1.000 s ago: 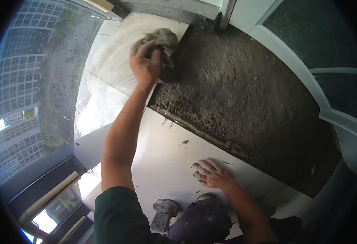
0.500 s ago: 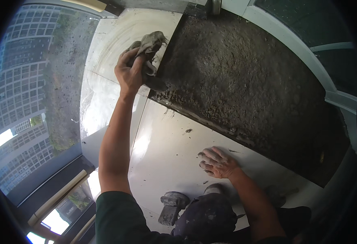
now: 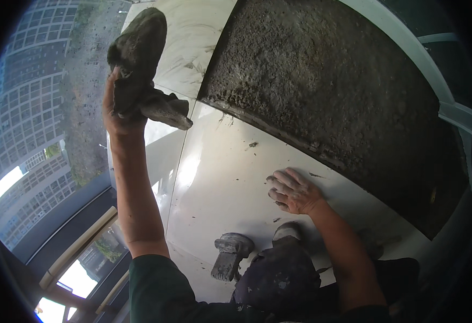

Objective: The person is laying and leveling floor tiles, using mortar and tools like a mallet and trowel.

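My left hand (image 3: 122, 119) is closed round a grey, mortar-stained rag (image 3: 142, 51), held up over the far-left part of the floor. A folded end of the rag hangs out to the right, and most of my fingers are hidden behind it. On a pale floor tile (image 3: 222, 156) my right hand (image 3: 295, 191) lies with its fingers stretched out, grey dirt on the fingertips. Beyond that hand runs the edge of a dark, rough mortar bed (image 3: 322, 91). Grey smears mark the far tile (image 3: 193, 40) beside the rag.
A dusty grey tool with a round head (image 3: 231, 255) rests on the tile near my knee (image 3: 279, 280). Crumbs of mortar (image 3: 253, 145) dot the tile. A pale frame (image 3: 408, 67) borders the bed on the right; window glass and a rail (image 3: 77, 245) lie at left.
My left hand has lifted the rag off the far tile by the mortar bed and moved left; the rag now hangs more spread out. My right hand stays on the tile.
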`<action>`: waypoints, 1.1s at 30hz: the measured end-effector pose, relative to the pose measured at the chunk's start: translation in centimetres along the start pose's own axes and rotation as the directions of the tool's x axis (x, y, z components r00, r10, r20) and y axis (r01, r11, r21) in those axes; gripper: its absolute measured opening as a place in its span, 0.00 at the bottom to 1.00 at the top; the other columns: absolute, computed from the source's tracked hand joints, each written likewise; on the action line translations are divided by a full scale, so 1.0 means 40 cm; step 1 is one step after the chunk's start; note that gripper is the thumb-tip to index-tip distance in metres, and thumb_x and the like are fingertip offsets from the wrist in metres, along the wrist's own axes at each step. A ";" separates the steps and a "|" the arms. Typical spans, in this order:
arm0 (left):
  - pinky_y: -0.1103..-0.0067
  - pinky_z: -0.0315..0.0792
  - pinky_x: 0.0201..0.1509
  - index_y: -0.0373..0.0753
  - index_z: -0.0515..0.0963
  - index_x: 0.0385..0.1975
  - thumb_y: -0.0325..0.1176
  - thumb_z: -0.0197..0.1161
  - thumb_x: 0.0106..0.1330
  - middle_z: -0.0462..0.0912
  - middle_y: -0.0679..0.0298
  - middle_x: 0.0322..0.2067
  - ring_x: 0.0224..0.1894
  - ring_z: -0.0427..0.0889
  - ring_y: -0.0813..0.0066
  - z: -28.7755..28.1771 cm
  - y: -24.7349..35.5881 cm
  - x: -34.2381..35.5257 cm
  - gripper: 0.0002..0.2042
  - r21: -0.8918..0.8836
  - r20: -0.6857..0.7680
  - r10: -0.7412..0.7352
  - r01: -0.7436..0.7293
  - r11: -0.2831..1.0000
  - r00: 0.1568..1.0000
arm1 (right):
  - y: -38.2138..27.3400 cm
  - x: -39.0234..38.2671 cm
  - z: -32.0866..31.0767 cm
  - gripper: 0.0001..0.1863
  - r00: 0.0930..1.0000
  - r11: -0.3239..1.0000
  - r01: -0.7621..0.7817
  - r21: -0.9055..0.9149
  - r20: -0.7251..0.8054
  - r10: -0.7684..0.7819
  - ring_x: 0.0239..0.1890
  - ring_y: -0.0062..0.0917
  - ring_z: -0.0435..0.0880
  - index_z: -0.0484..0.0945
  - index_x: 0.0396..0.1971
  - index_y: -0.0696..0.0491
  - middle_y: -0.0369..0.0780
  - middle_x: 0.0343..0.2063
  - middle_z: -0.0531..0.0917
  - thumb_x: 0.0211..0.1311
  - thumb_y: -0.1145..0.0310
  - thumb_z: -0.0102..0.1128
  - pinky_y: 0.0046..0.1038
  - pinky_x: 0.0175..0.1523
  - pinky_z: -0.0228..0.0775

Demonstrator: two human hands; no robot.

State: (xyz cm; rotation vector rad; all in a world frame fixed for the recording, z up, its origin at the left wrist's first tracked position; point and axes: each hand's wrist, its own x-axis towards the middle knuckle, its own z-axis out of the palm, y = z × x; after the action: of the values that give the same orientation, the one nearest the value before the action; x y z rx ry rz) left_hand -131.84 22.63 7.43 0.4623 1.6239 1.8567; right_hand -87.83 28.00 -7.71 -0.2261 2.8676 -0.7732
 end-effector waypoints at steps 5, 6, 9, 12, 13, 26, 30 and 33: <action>0.64 0.84 0.37 0.33 0.72 0.55 0.41 0.55 0.72 0.82 0.48 0.43 0.35 0.86 0.58 -0.162 -0.053 -0.177 0.19 -0.351 -0.042 -0.301 0.268 0.897 0.953 | 0.000 0.002 0.004 0.23 0.999 1.000 0.001 0.003 -0.039 -0.001 0.75 0.30 0.53 0.74 0.53 0.39 0.32 0.67 0.67 0.60 0.48 0.61 0.43 0.80 0.39; 0.65 0.85 0.38 0.34 0.73 0.56 0.38 0.57 0.71 0.81 0.48 0.46 0.37 0.85 0.58 -0.171 -0.076 -0.213 0.19 -0.395 -0.068 -0.400 0.344 0.852 0.914 | -0.003 0.003 0.012 0.22 0.998 1.000 0.002 0.002 -0.069 -0.001 0.75 0.30 0.54 0.74 0.52 0.39 0.32 0.67 0.68 0.60 0.48 0.61 0.42 0.80 0.40; 0.66 0.84 0.40 0.36 0.73 0.57 0.35 0.60 0.69 0.81 0.50 0.49 0.40 0.85 0.59 -0.193 -0.179 -0.327 0.19 -0.587 0.093 -0.607 0.536 0.606 0.789 | 0.000 -0.004 0.018 0.21 0.993 1.000 -0.011 0.003 -0.122 0.012 0.75 0.30 0.55 0.75 0.51 0.39 0.31 0.66 0.69 0.60 0.47 0.60 0.42 0.80 0.41; 0.69 0.83 0.44 0.35 0.72 0.57 0.35 0.60 0.70 0.81 0.53 0.50 0.43 0.84 0.61 -0.140 -0.191 -0.466 0.19 -0.486 0.266 -0.624 0.661 0.571 0.735 | 0.000 -0.009 0.016 0.24 0.983 1.000 -0.011 -0.011 -0.183 0.009 0.74 0.31 0.59 0.77 0.50 0.39 0.34 0.64 0.71 0.54 0.48 0.65 0.44 0.80 0.42; 0.71 0.81 0.42 0.34 0.73 0.57 0.34 0.61 0.69 0.81 0.55 0.47 0.40 0.83 0.66 -0.099 -0.199 -0.504 0.19 -0.259 0.037 -0.641 0.627 0.735 0.767 | -0.001 -0.021 0.014 0.24 0.983 1.000 -0.011 0.007 -0.186 0.013 0.74 0.30 0.58 0.78 0.50 0.39 0.34 0.64 0.71 0.54 0.47 0.64 0.44 0.80 0.40; 0.64 0.68 0.67 0.29 0.65 0.67 0.46 0.74 0.58 0.79 0.43 0.55 0.65 0.74 0.51 0.125 -0.246 -0.611 0.41 0.980 -0.009 -0.433 0.095 0.176 0.902 | 0.329 -0.678 -0.226 0.26 0.430 0.612 -0.782 -0.118 -0.813 0.392 0.65 0.45 0.68 0.78 0.52 0.49 0.46 0.60 0.71 0.54 0.53 0.69 0.48 0.68 0.61; 0.60 0.64 0.72 0.25 0.53 0.72 0.48 0.82 0.45 0.53 0.36 0.72 0.72 0.61 0.41 0.188 -0.358 -0.562 0.58 0.994 0.011 -0.393 -0.053 -0.098 0.920 | 0.447 -1.171 -0.202 0.36 0.095 0.087 -0.995 -0.038 -0.463 0.881 0.65 0.47 0.71 0.72 0.63 0.53 0.51 0.61 0.74 0.60 0.48 0.68 0.45 0.69 0.62; 0.55 0.64 0.71 0.25 0.54 0.71 0.53 0.82 0.43 0.50 0.33 0.72 0.71 0.57 0.35 0.211 -0.409 -0.579 0.60 0.988 -0.042 -0.376 -0.017 -0.151 0.926 | 0.445 -1.274 -0.195 0.25 0.140 0.201 -0.967 0.157 -0.331 0.933 0.59 0.46 0.78 0.72 0.63 0.49 0.49 0.56 0.77 0.67 0.62 0.63 0.41 0.61 0.71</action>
State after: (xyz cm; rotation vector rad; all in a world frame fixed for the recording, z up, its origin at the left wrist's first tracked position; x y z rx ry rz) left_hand -105.66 14.72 -3.82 0.9528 2.4545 -0.2088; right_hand -41.48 56.55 -4.15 1.8011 2.4324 -0.3435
